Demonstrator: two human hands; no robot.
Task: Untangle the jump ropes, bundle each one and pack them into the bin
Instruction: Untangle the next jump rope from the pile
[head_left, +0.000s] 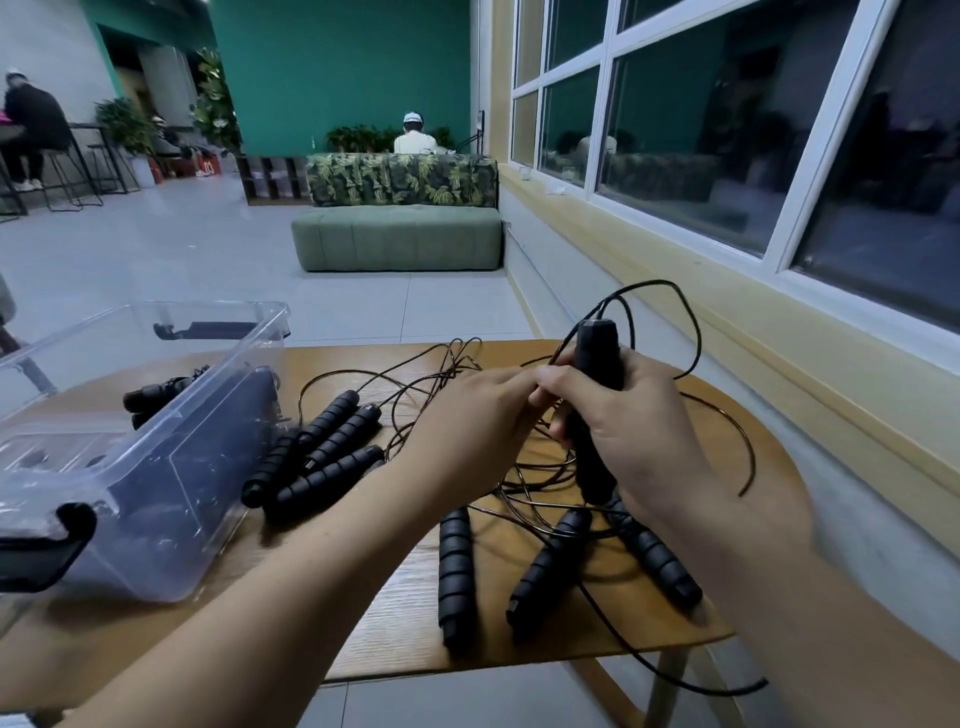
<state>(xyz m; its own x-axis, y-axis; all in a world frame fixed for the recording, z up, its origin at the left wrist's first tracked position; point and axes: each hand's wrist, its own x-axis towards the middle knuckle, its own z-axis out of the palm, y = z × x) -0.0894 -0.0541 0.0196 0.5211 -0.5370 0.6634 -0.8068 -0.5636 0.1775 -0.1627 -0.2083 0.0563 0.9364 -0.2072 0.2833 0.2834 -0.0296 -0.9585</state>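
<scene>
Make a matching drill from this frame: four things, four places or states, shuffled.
Things
1. clear bin
2. held handle
3. left trio of handles
4. front trio of handles

Places or states
A. fanned out near the table's front edge
B. upright, gripped by the right hand
C. see-through, on the table's left end
D. lying side by side, roughly parallel

Pairs: 1-C, 2-B, 3-D, 4-A
</scene>
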